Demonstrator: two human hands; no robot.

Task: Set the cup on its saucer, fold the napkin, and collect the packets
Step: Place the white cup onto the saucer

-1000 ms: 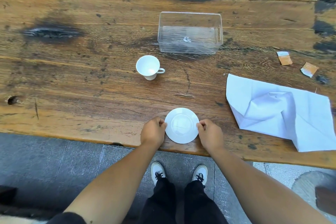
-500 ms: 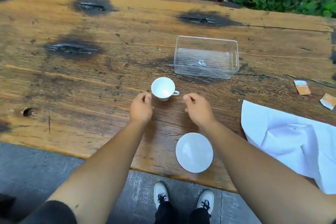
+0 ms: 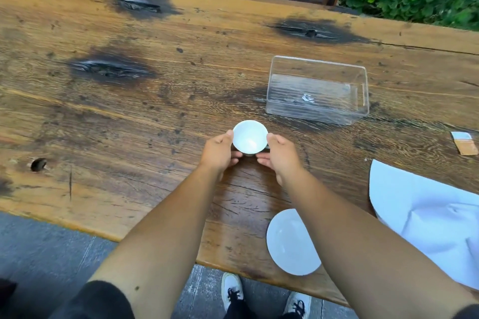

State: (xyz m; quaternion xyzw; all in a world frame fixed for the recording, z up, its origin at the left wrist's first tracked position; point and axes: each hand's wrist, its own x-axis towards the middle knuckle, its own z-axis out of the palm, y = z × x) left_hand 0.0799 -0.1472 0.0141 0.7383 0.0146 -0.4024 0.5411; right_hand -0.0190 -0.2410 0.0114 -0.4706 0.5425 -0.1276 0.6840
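A small white cup point(image 3: 249, 136) stands on the wooden table point(image 3: 129, 122) in the middle of the view. My left hand point(image 3: 219, 151) cups its left side and my right hand point(image 3: 281, 155) its right side, fingers curled under the rim; the handle is hidden behind my right hand. The white saucer point(image 3: 289, 243) lies near the table's front edge, partly covered by my right forearm. A crumpled white napkin point(image 3: 425, 217) spreads at the right. One brown and white packet point(image 3: 465, 142) lies at the right edge.
A clear plastic box point(image 3: 317, 89) stands behind the cup, to the right. The table has dark burnt knots and a small hole point(image 3: 38, 164) at the left. A bench and green plants are beyond the far edge. My shoes show below on grey paving.
My hands left the saucer, reached forward and closed around the cup from both sides. The view has shifted forward and left, so the second packet is out of frame.
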